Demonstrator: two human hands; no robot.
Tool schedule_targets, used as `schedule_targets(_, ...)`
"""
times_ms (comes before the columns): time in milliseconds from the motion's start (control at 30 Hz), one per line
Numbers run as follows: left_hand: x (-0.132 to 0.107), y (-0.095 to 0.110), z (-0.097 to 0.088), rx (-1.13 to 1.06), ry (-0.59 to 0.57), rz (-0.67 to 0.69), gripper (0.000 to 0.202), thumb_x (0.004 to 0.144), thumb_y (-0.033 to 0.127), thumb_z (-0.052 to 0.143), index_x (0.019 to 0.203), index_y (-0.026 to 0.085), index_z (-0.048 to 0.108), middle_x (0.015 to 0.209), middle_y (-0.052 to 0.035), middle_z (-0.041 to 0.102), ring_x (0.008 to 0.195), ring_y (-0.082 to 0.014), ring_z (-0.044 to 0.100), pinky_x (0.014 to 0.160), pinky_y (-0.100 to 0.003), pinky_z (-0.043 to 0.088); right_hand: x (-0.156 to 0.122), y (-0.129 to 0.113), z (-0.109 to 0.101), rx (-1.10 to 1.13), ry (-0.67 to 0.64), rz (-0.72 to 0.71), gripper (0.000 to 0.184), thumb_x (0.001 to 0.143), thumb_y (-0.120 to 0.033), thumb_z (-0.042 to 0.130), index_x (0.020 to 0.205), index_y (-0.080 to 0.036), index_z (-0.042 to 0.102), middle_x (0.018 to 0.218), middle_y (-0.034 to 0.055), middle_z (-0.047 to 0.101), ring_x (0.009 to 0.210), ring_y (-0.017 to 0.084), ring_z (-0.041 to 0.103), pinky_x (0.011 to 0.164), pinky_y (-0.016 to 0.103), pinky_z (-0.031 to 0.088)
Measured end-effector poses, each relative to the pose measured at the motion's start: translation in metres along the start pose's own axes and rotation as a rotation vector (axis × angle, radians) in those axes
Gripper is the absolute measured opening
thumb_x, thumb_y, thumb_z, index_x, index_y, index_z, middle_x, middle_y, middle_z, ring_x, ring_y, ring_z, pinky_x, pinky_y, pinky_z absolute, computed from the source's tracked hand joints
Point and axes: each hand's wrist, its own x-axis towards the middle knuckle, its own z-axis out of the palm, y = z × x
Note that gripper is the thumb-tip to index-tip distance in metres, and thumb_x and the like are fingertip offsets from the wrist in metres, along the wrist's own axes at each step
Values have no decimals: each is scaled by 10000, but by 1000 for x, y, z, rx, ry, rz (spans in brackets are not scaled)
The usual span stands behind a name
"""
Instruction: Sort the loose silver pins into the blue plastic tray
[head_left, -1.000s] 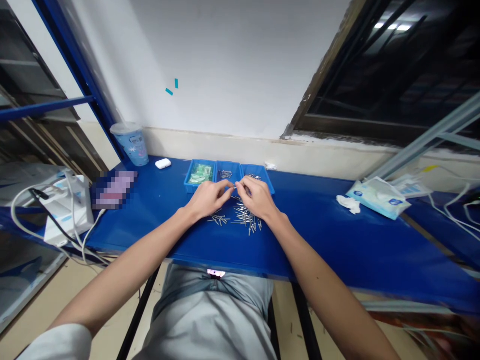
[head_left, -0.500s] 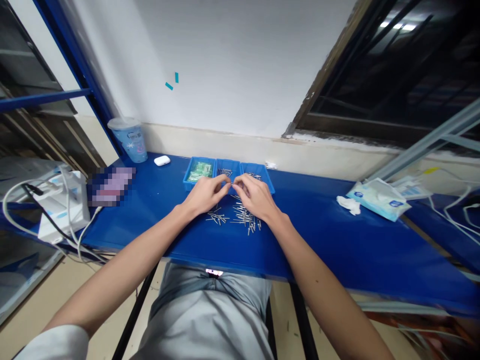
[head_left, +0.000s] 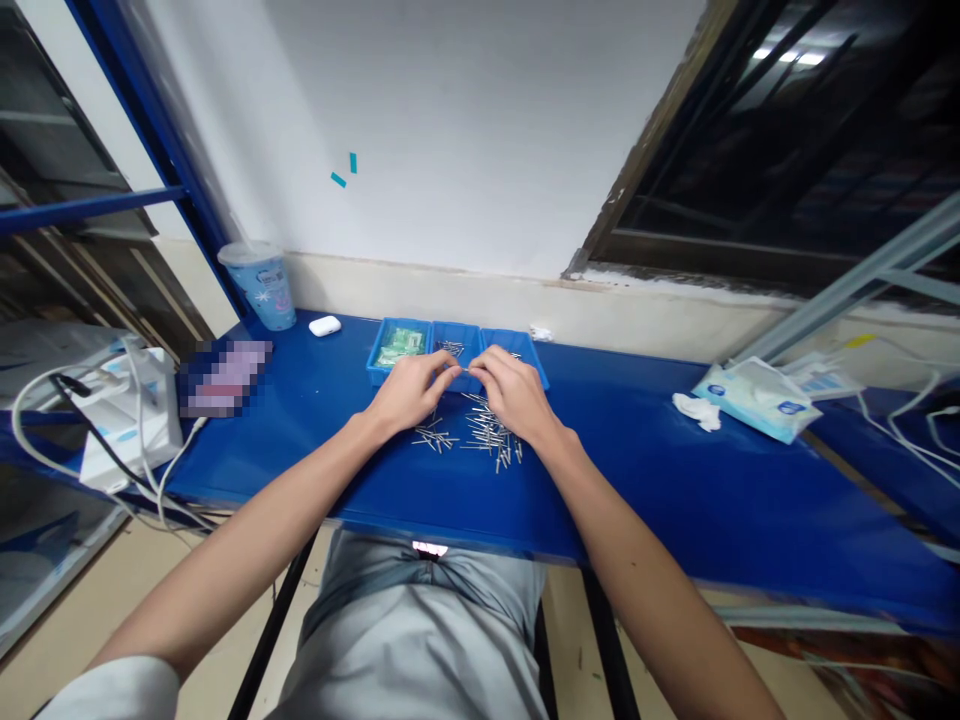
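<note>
My left hand (head_left: 409,392) and my right hand (head_left: 510,393) meet fingertip to fingertip above the blue table (head_left: 637,470), both pinched on a thin metal pin (head_left: 465,371) held between them. Just under and in front of the hands lies a scattered pile of metal pins (head_left: 484,435). Behind the hands stand three small blue trays (head_left: 457,345) side by side; the left one holds green parts (head_left: 401,345), the middle and right ones hold a few metal pieces.
A lidded pale blue cup (head_left: 259,283) and a white earbud case (head_left: 325,325) stand at the back left. A white device with cables (head_left: 124,415) sits at the left edge. Tissue packs (head_left: 754,395) and a crumpled tissue (head_left: 696,408) lie at the right.
The hands stay together over the pins with only slight finger shifts. The view has wobbled a little.
</note>
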Motion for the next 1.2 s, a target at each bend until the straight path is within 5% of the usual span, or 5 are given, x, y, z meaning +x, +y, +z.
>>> schedule_targets(267,1,4,-4,-46,12,-44,304,1038,403,526,960,174,710,672,13,651,510,-106,482,608,-259,399,1,1,-15,-56,88,15,202,1060,-252,477,955,-230,649,988,69,701,872,207,655,771,353,482)
schedule_targets(400,0,4,-5,-12,41,-45,314,1026,391,530,972,168,744,583,14,602,510,-125,502,612,-271,410,-2,13,-23,-68,273,68,190,1062,-290,473,969,-243,631,951,67,678,842,215,642,759,365,488)
schedule_targets(600,-1,6,8,175,-328,44,350,1028,326,501,1189,184,777,735,-61,731,647,-190,659,704,-308,470,-4,25,-30,-167,464,227,266,1075,-354,436,991,-237,659,999,99,657,907,251,640,781,390,472)
schedule_targets(767,-2,9,18,425,-407,-20,413,1054,338,457,1366,231,706,962,-144,782,837,-282,743,755,-357,512,-3,25,-32,-175,513,297,311,1079,-393,416,964,-235,657,968,100,647,870,252,609,778,391,440)
schedule_targets(1200,2,12,19,486,-435,-100,294,1048,363,492,1156,225,729,987,-128,774,928,-316,745,747,-353,504,-1,15,-22,-71,289,158,300,1077,-346,431,888,-224,630,882,64,663,796,206,589,759,350,405)
